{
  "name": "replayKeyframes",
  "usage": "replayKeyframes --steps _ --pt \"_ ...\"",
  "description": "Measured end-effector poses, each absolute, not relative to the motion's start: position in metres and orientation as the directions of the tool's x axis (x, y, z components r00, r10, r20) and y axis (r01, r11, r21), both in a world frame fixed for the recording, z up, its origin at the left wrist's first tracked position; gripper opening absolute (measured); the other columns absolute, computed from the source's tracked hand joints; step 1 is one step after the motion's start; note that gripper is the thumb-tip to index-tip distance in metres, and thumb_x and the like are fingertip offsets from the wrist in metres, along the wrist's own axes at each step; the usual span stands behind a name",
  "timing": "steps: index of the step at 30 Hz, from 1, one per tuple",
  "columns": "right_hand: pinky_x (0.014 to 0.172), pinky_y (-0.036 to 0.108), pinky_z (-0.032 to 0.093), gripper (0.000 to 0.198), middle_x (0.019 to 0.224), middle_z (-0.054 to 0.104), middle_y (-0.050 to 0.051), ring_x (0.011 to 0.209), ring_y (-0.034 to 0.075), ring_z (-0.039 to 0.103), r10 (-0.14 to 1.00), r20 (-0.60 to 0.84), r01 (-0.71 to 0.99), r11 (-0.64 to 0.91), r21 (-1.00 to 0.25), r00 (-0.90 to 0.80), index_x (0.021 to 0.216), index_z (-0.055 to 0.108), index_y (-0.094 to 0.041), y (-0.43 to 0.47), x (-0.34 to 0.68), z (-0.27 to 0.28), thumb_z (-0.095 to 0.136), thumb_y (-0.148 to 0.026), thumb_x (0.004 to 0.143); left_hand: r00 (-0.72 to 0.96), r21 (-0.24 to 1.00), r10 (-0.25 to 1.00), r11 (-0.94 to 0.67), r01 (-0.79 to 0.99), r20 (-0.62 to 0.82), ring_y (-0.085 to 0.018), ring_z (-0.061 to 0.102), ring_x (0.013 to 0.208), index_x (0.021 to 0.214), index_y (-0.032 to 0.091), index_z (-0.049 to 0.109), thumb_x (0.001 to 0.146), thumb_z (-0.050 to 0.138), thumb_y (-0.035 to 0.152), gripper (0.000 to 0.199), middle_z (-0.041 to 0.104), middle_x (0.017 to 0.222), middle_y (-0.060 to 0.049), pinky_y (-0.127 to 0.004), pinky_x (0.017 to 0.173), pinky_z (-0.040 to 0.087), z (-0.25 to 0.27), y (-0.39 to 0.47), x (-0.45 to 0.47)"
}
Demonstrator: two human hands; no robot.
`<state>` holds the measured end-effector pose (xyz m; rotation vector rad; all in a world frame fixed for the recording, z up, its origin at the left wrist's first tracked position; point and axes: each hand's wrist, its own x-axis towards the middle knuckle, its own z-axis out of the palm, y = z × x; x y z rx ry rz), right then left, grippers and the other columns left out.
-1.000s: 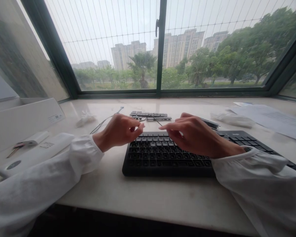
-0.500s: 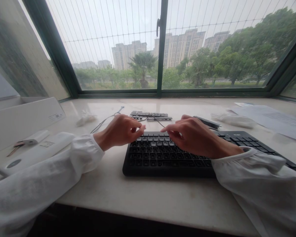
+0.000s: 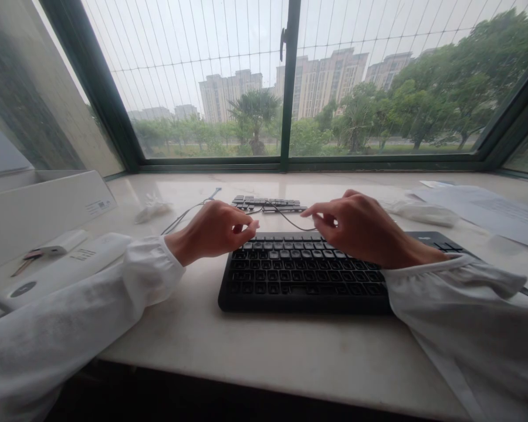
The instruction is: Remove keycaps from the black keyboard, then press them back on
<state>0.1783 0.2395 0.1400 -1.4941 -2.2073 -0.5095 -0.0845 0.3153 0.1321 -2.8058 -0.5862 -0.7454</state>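
A black keyboard (image 3: 305,290) lies on the pale stone sill, most of its lower rows showing bare sockets without keycaps. My left hand (image 3: 220,231) hovers over its back left corner, thumb and fingertips pinched together; whatever may be between them is too small to make out. Above the back edge, further right, is my right hand (image 3: 361,225), its index finger stretched out to the left and apart from the curled thumb, with nothing visible in it. Loose dark keycaps (image 3: 273,203) sit in rows behind the keyboard. A thin dark cable (image 3: 290,223) runs between the hands.
To the left are a white box (image 3: 48,196), a white device (image 3: 66,269) and a small key-like item (image 3: 29,261). Crumpled clear plastic (image 3: 154,210) lies behind them. Paper sheets (image 3: 497,211) and another plastic bag (image 3: 426,212) are at right. A green-framed window (image 3: 286,88) closes the back.
My right hand has lifted slightly and shifted right, away from the keyboard's top row, its index finger extended. My left hand stays pinched in nearly the same place.
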Motion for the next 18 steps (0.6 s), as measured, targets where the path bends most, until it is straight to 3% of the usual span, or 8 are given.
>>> replayKeyframes --steps 2,4,9,14,18 --pt "0.063 0.033 0.039 0.032 0.057 0.065 0.002 0.053 0.015 0.054 0.812 0.558 0.983 0.179 0.036 -0.169 0.101 0.076 -0.025 0.242 0.195 0.146 0.049 -0.020 0.085 0.796 -0.064 0.318 -0.912 0.406 0.515 -0.005 0.043 0.039 0.052 0.014 0.059 0.094 0.046 0.029 0.046 0.052 0.044 0.003 -0.020 0.045 0.036 0.132 0.315 -0.085" --pt "0.062 0.034 0.038 0.031 0.072 0.070 0.006 0.066 0.021 0.060 0.843 0.538 1.000 -0.004 0.002 0.002 0.107 0.074 -0.025 0.245 0.216 0.152 0.052 -0.026 0.085 0.799 -0.059 0.317 -0.914 0.401 0.511 -0.005 0.043 0.039 0.051 0.014 0.057 0.094 0.046 0.029 0.047 0.051 0.044 0.003 -0.019 0.044 0.036 0.133 0.316 -0.085" --pt "0.073 0.043 0.044 0.038 0.103 0.072 0.011 0.094 0.032 0.063 0.923 0.262 0.957 -0.291 -0.008 0.283 0.113 0.069 -0.024 0.253 0.258 0.154 0.055 -0.044 0.085 0.795 -0.053 0.318 -0.914 0.401 0.516 -0.006 0.044 0.039 0.052 0.015 0.057 0.095 0.044 0.029 0.047 0.052 0.043 0.003 -0.020 0.045 0.037 0.133 0.315 -0.085" --pt "0.078 0.045 0.046 0.038 0.117 0.067 0.014 0.103 0.035 0.060 0.946 0.108 0.952 -0.303 -0.028 0.305 0.107 0.071 -0.022 0.263 0.280 0.138 0.056 -0.045 0.082 0.792 -0.065 0.354 -0.895 0.441 0.497 -0.007 0.046 0.041 0.053 0.015 0.058 0.094 0.045 0.028 0.044 0.054 0.046 0.002 -0.021 0.047 0.036 0.132 0.315 -0.085" --pt "0.085 0.046 0.045 0.039 0.123 0.064 0.014 0.111 0.035 0.057 0.945 0.114 0.952 -0.308 -0.001 0.306 0.111 0.069 -0.021 0.271 0.293 0.125 0.053 -0.042 0.083 0.799 -0.082 0.388 -0.878 0.472 0.459 -0.006 0.044 0.041 0.051 0.014 0.056 0.094 0.044 0.029 0.046 0.055 0.047 0.002 -0.022 0.048 0.033 0.129 0.316 -0.085"
